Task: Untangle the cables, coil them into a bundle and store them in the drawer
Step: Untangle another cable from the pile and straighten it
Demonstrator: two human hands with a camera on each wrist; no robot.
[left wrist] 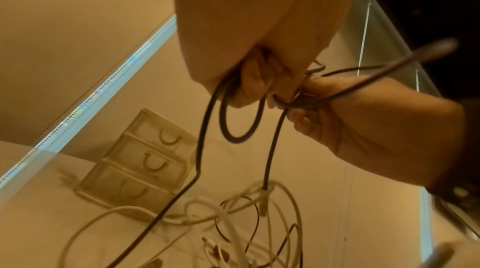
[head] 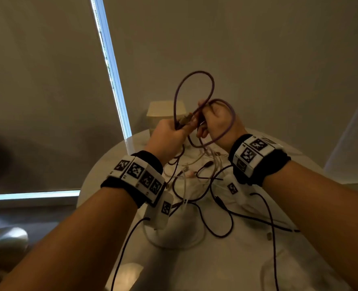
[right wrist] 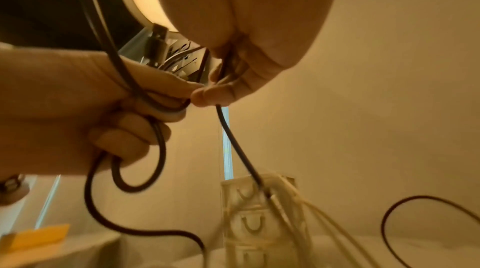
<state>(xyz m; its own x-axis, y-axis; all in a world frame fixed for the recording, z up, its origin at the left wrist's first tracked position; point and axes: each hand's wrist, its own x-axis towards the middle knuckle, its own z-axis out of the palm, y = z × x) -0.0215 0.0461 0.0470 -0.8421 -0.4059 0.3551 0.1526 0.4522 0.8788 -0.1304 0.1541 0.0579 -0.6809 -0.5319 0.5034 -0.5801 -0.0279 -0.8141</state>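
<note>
Both hands are raised above the table, working one dark purple cable [head: 194,74]. My left hand [head: 183,127] grips several loops of it in a curled fist, with one loop standing up above the hands. My right hand [head: 205,122] pinches the same cable right beside the left, and another loop hangs round its wrist side. In the left wrist view the cable [left wrist: 239,138] drops from my left fingers [left wrist: 253,83] into a tangle of white and dark cables [left wrist: 233,210]. The rest of the tangle [head: 194,177] lies on the table. A small three-drawer unit [left wrist: 145,161] stands behind, drawers closed.
The round white table [head: 247,259] has its edge close on the left and right. The drawer unit [head: 166,116] sits at its far side against the wall. Thin black leads from the wrist bands trail over the tabletop. A yellow object [right wrist: 39,235] lies off to the left.
</note>
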